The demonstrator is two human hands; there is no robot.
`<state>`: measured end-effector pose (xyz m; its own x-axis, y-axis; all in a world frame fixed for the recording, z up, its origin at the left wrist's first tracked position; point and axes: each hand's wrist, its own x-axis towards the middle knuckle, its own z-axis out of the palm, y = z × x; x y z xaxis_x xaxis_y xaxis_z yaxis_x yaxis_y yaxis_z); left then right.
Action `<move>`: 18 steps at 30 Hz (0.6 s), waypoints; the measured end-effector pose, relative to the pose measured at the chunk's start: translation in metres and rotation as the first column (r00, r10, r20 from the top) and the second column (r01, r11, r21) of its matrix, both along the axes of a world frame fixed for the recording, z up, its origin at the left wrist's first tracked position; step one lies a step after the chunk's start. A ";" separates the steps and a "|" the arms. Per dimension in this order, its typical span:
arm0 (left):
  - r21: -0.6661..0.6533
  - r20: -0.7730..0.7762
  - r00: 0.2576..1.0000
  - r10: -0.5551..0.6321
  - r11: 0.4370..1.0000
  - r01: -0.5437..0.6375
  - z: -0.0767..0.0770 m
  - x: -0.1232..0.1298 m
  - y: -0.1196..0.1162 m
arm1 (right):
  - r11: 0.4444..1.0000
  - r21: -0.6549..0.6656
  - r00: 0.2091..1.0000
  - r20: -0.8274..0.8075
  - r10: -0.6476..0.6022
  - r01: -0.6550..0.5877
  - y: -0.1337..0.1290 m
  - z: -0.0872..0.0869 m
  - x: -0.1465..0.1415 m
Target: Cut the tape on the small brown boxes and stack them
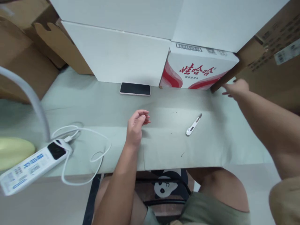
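Note:
My left hand (pixel 137 126) hovers over the pale green table cover, its fingers loosely curled and apart, with nothing visible in it. At the right, my right hand (pixel 236 88) reaches beside the lower end of a brown cardboard piece (pixel 231 70); its fingers are apart and hold nothing visible. Whether they touch the cardboard is unclear. Left of it stands a white box with red print (pixel 195 70). A white cutter (pixel 193 125) lies between my hands. Beyond my left hand, a dark-screened phone (pixel 135 89) lies flat by a white panel (pixel 122 56).
A white power strip (pixel 35 165) with a looping white cable (pixel 106 150) lies at the left front, beside a yellow-green rounded object (pixel 15 151). Brown cartons (pixel 21 59) stand at the back left, and a large carton (pixel 276 75) stands at the right.

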<state>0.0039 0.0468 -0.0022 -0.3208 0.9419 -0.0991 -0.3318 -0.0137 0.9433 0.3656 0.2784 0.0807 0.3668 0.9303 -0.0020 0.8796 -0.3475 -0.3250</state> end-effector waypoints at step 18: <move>0.037 0.262 0.945 0.197 0.976 -0.214 0.023 -0.051 -0.045 | 0.484 -0.103 0.476 0.098 0.874 -0.869 -0.118 0.023 -0.336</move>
